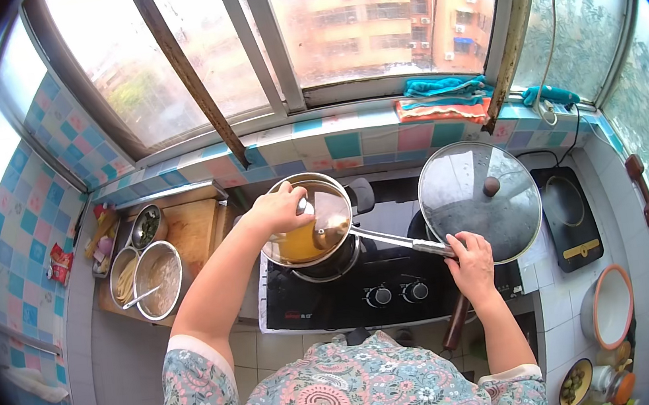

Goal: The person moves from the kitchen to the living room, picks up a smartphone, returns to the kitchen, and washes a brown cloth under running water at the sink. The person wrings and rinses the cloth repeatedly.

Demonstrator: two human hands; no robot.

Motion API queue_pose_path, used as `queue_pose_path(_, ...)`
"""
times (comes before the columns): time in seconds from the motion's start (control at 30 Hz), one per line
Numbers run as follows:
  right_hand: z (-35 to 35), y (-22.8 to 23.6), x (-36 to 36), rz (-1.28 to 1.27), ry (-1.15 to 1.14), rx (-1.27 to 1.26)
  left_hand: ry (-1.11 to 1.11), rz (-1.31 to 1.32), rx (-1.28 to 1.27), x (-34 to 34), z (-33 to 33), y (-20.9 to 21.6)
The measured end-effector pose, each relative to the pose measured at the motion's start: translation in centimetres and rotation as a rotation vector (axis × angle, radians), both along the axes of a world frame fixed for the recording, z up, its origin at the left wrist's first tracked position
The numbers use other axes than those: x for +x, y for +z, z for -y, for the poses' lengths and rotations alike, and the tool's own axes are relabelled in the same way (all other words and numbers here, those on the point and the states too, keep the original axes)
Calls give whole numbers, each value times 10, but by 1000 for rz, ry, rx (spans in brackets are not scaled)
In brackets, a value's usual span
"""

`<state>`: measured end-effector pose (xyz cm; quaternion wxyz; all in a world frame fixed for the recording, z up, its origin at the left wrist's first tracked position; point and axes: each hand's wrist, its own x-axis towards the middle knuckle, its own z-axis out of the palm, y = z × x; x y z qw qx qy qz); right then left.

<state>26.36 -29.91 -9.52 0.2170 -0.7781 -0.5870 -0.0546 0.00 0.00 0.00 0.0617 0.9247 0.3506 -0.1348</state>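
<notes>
A steel saucepan (299,263) with yellow liquid in it sits over the left burner of the black gas stove (319,299). My left hand (283,207) is closed at the top of the pan, its fingers around a small silver knob that looks like part of a clear glass lid (326,202). From the pan's right side a long metal handle (393,238) runs out to my right hand (471,262), whose fingers are closed on its end. Just beyond that hand, a glass lid (468,194) with a brown knob covers a wok on the right burner; a wooden handle (456,323) points toward me.
At left, a wooden board (187,226) lies beside a bowl of batter (159,279) with a spoon, a bowl of pale strips (123,277) and a bowl of greens (149,226). On the right are a black cooktop (568,215) and an orange-rimmed basin (612,306). Folded cloths (445,99) lie on the sill.
</notes>
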Motion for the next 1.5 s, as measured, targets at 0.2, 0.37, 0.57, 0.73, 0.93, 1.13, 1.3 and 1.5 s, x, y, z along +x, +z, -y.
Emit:
queue_pose_path(0.2,5,19,-5,-2,-16,50,82,110,50,-2,12,11)
queue_pose_path(0.37,13,30,-13,-41,-26,61,106,415,131,-13,26,12)
queue_pose_path(0.57,4,24,-13,-38,27,102,124,881,216,-28,41,-16)
queue_pose_path(0.73,7,19,-15,-77,22,256,165,1071,236,-42,68,-19)
queue_pose_path(0.93,29,39,-42,-194,-147,473,155,1229,-2,-67,97,-34)
queue_pose_path(1.13,108,35,-112,-209,-503,572,-23,1101,-345,-94,139,-50)
queue_pose_path(1.3,195,30,-199,-200,-863,383,-200,906,-654,-101,180,-99)
queue_pose_path(1.5,283,-3,-298,-238,-1151,310,-484,603,-839,-88,239,-112)
